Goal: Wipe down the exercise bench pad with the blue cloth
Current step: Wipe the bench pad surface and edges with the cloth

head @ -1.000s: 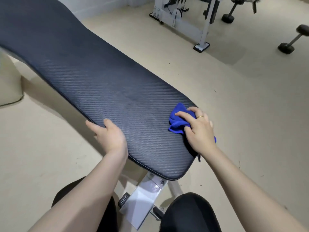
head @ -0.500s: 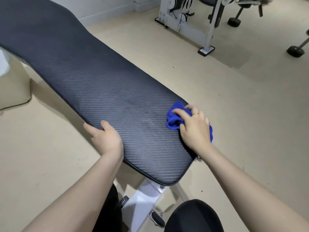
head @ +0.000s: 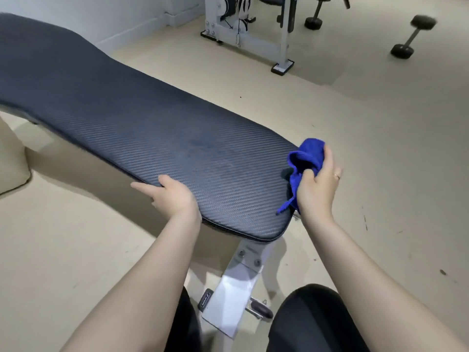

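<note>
The long dark bench pad [head: 157, 138] with a woven texture runs from the upper left down to its rounded near end in front of me. My left hand [head: 172, 195] grips the pad's left edge near that end, thumb on top. My right hand [head: 318, 185] is at the pad's right edge, closed around the bunched blue cloth [head: 305, 161]. The cloth is raised off the pad surface, and a corner of it dangles toward the pad's edge.
The white bench frame [head: 236, 295] stands below the pad between my knees. A white machine frame [head: 256, 41] stands on the beige floor beyond, with dumbbells [head: 411, 34] at the upper right. A beige cushion [head: 12, 158] lies at the left.
My right hand has slid off the pad top to its right edge and lifted the cloth, turning palm inward. My left hand stays on the left edge.
</note>
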The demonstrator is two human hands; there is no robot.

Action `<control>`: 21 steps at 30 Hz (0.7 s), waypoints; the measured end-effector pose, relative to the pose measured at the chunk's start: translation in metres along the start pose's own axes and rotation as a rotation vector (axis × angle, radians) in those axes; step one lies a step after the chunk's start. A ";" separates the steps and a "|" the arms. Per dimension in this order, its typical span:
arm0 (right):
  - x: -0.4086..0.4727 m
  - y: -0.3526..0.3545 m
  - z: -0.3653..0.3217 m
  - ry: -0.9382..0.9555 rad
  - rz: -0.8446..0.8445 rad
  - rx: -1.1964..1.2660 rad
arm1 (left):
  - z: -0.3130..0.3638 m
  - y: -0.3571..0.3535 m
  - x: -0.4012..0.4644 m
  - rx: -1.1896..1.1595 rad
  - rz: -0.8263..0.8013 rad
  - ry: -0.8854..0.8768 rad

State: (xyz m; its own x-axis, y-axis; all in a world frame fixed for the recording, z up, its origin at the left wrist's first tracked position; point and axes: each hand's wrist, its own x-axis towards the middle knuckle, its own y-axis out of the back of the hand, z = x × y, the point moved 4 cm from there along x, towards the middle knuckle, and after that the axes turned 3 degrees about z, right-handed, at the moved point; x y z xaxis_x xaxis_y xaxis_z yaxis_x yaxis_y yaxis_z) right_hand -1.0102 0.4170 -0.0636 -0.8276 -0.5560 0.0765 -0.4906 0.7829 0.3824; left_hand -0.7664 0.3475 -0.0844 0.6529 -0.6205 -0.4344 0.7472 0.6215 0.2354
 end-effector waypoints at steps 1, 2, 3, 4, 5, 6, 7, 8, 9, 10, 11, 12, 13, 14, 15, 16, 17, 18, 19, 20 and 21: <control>-0.008 0.008 0.015 -0.153 0.027 0.086 | 0.001 0.000 -0.001 -0.017 -0.015 0.004; -0.017 0.012 0.027 -0.322 0.010 0.181 | 0.002 0.001 -0.002 -0.045 -0.036 0.010; -0.028 0.011 0.037 -0.486 -0.047 0.283 | 0.002 0.002 -0.003 -0.084 -0.068 0.022; -0.042 0.007 0.045 -0.621 -0.111 0.382 | 0.000 0.004 -0.005 -0.122 -0.110 0.038; -0.057 0.003 0.049 -0.719 -0.146 0.452 | -0.003 0.007 -0.009 -0.148 -0.155 0.059; -0.070 0.001 0.051 -0.775 -0.158 0.487 | -0.008 0.011 -0.017 -0.160 -0.196 0.088; -0.081 -0.001 0.052 -0.797 -0.162 0.490 | -0.013 0.015 -0.027 -0.162 -0.235 0.125; -0.090 -0.002 0.053 -0.800 -0.160 0.483 | -0.019 0.018 -0.040 -0.159 -0.274 0.166; -0.096 -0.003 0.053 -0.802 -0.147 0.476 | -0.023 0.021 -0.053 -0.151 -0.310 0.205; -0.099 -0.002 0.053 -0.804 -0.137 0.472 | -0.027 0.023 -0.065 -0.144 -0.344 0.241; -0.097 -0.003 0.052 -0.808 -0.131 0.480 | -0.029 0.023 -0.074 -0.145 -0.373 0.271; -0.091 -0.004 0.050 -0.799 -0.121 0.489 | -0.030 0.021 -0.079 -0.149 -0.392 0.294; -0.081 -0.004 0.047 -0.782 -0.096 0.492 | -0.030 0.018 -0.080 -0.152 -0.394 0.303; -0.069 -0.005 0.043 -0.759 -0.060 0.500 | -0.028 0.013 -0.078 -0.147 -0.382 0.304; -0.054 -0.007 0.039 -0.731 -0.029 0.527 | -0.026 0.007 -0.075 -0.127 -0.350 0.305; -0.042 -0.010 0.034 -0.713 -0.011 0.556 | -0.023 0.002 -0.072 -0.093 -0.298 0.312; -0.035 -0.012 0.031 -0.709 -0.013 0.573 | -0.021 0.000 -0.071 -0.049 -0.239 0.326; -0.034 -0.011 0.028 -0.714 -0.026 0.579 | -0.018 0.000 -0.072 -0.028 -0.201 0.344; -0.037 -0.009 0.025 -0.720 -0.042 0.579 | -0.015 0.000 -0.075 -0.020 -0.183 0.352; -0.045 -0.004 0.024 -0.718 -0.060 0.558 | -0.011 0.001 -0.078 -0.008 -0.169 0.350; -0.055 0.003 0.023 -0.710 -0.089 0.500 | -0.009 0.001 -0.079 0.009 -0.155 0.349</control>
State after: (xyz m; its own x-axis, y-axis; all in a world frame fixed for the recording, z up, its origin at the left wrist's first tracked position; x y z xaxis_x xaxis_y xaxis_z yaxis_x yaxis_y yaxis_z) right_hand -0.9725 0.4564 -0.0879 -0.6727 -0.4461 -0.5903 -0.4859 0.8680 -0.1022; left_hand -0.8183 0.4020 -0.0579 0.4519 -0.5053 -0.7352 0.8356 0.5282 0.1506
